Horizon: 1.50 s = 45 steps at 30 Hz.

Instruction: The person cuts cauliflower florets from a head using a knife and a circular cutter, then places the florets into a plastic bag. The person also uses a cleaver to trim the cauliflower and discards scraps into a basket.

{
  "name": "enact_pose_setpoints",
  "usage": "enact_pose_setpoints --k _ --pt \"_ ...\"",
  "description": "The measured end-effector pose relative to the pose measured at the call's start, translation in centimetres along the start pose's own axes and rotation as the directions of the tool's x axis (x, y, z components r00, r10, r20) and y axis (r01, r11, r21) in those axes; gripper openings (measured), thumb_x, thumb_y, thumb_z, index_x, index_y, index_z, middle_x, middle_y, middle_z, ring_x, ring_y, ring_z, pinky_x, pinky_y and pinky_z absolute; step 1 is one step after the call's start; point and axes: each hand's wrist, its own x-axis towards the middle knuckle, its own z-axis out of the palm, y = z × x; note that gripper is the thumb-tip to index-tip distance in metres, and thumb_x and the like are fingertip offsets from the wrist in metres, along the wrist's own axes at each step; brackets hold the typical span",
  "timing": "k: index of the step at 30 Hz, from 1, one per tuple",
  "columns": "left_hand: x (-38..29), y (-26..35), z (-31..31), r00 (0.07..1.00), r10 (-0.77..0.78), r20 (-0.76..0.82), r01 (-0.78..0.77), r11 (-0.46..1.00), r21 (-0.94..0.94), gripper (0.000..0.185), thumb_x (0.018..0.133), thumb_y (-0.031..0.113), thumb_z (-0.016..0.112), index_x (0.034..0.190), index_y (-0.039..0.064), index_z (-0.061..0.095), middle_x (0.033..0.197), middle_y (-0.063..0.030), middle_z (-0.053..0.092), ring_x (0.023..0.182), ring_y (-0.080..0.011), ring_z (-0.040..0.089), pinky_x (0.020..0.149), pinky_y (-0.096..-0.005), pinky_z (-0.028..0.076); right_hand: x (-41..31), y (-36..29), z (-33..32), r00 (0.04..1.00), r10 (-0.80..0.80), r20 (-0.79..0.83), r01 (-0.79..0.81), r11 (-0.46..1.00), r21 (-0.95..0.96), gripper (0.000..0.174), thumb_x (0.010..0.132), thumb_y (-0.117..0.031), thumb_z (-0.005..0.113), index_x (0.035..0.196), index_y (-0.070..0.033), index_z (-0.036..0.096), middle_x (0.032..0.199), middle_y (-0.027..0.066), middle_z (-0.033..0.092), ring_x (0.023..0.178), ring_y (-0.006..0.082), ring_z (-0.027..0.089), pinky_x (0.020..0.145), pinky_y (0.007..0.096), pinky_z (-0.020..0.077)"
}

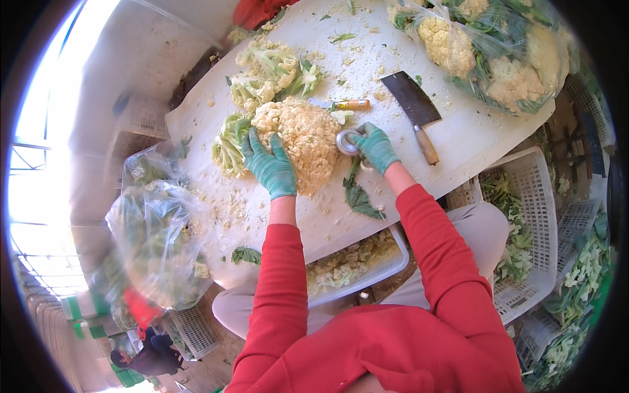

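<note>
A large cream cauliflower head (309, 142) lies on the white-covered table. My left hand (270, 164), in a green glove, holds its left side, thumb over the florets and fingers spread along the edge. On its right side my right hand (376, 147), gloved alike, grips a shiny ring-shaped metal tool (348, 142) close against the florets; whether it touches them is hard to tell. Cut cauliflower pieces (263, 69) with pale stems lie beyond the head. Behind it rests a knife with a yellowish handle (354, 104). A cleaver (415, 100) with a wooden handle lies further right.
Clear plastic bags of cauliflower stand at the far right (506, 59) and left (157, 231). Under the near table edge (339, 240) sits a tub (363, 287) of florets. A white crate (540, 196) of leaves stands by my right knee. A person (152, 353) sits at lower left.
</note>
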Motion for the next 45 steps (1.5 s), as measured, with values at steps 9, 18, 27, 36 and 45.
enact_pose_setpoints --k 9,18,27,36,45 --pt "0.2 -0.5 0.0 0.999 -0.010 0.041 0.008 0.999 0.049 0.058 0.095 0.036 0.056 0.142 0.004 0.043 0.142 -0.0270 0.040 0.127 -0.0432 0.042 0.108 -0.0475 0.033 -2.4 -3.5 2.1 0.989 -0.142 0.046 0.136 0.984 0.112 0.037 0.086 -0.030 0.071 0.106 -0.001 0.060 0.095 0.0127 0.067 0.091 0.0217 0.065 0.080 0.0332 0.0528" --pt "2.0 -2.5 -0.4 0.980 0.025 0.195 -0.034 0.999 0.041 0.065 0.094 0.039 0.058 0.144 0.002 0.039 0.145 -0.0279 0.037 0.133 -0.0418 0.038 0.111 -0.0457 0.030 -7.6 -7.4 5.7 0.923 -0.314 0.221 0.367 0.891 -0.268 0.027 0.084 -0.024 0.072 0.098 -0.007 0.056 0.089 0.0135 0.066 0.082 0.0200 0.065 0.071 0.0330 0.0557" --pt "2.0 -1.6 -0.4 0.981 0.012 0.193 -0.029 0.996 0.084 0.068 0.092 0.039 0.060 0.144 0.001 0.039 0.144 -0.0278 0.038 0.130 -0.0435 0.040 0.109 -0.0455 0.033 -8.4 -8.4 2.0 0.969 -0.236 0.075 0.248 0.916 -0.315 0.021 0.086 -0.017 0.067 0.100 -0.007 0.055 0.090 0.0162 0.067 0.076 0.0262 0.067 0.073 0.0375 0.0560" --pt "2.2 -0.7 -0.6 0.985 -0.010 0.170 -0.011 0.993 0.118 0.068 0.092 0.039 0.061 0.143 0.000 0.040 0.145 -0.0268 0.037 0.130 -0.0425 0.041 0.109 -0.0454 0.034 -4.8 -3.8 -2.9 0.989 -0.145 -0.036 0.125 0.936 -0.329 0.033 0.089 -0.038 0.061 0.102 -0.009 0.055 0.091 0.0165 0.067 0.082 0.0309 0.067 0.079 0.0448 0.0507" --pt "1.5 -0.3 -0.4 0.978 -0.065 0.198 0.048 0.995 0.089 0.071 0.090 0.040 0.063 0.144 0.001 0.039 0.147 -0.0256 0.035 0.131 -0.0423 0.040 0.110 -0.0445 0.033 -4.2 -6.3 -1.0 0.979 -0.179 0.095 0.203 0.845 -0.495 0.032 0.086 -0.031 0.066 0.104 -0.007 0.057 0.092 0.0161 0.069 0.088 0.0283 0.068 0.081 0.0403 0.0522"
